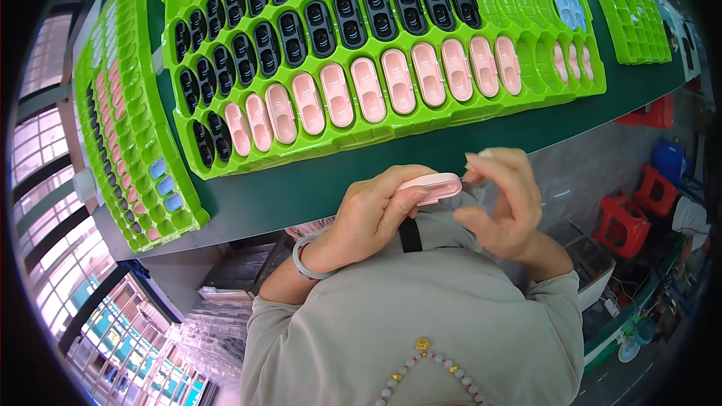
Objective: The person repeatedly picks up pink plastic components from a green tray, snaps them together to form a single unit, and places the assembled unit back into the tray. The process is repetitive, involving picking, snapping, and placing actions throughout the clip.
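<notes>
Left hand (pixel 380 209) grasping a pale-pink, oblong plastic case (pixel 438 189) at the near edge of the dark-green counter (pixel 263 199); right hand (pixel 485 197) just beside, thumb and fingers parted. Beyond: bright-green moulded plastic tray (pixel 331 141).

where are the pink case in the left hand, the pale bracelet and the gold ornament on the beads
pink case (pixel 442 188): head view, on the end showing past the fingers
pale bracelet (pixel 298 257): head view, on the band's left curve
gold ornament (pixel 423 344): head view, on its middle
</notes>
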A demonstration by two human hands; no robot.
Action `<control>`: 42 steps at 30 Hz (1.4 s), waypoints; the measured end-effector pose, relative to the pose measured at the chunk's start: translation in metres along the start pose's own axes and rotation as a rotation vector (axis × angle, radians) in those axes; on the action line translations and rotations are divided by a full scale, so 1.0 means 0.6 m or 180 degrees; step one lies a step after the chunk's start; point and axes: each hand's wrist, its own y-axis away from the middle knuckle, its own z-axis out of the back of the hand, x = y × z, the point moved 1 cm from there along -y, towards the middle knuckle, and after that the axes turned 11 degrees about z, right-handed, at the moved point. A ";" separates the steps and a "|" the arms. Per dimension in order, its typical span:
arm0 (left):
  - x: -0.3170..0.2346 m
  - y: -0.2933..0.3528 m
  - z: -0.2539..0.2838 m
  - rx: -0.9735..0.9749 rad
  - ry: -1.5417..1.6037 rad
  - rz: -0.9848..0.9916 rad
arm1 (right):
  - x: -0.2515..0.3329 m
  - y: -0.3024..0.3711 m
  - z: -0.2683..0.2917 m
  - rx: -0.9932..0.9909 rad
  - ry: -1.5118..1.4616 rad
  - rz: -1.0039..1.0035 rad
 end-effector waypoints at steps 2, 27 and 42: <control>0.003 0.000 -0.001 0.0060 -0.0095 -0.0199 | -0.018 0.007 0.007 0.0541 -0.0345 -0.0425; -0.051 0.040 0.097 -0.0123 -0.0388 -0.0885 | -0.134 -0.237 0.165 0.2409 0.1269 0.0554; 0.110 0.112 0.722 -0.3436 -0.4128 -0.0049 | -0.103 -0.197 0.184 0.1247 0.1720 0.0472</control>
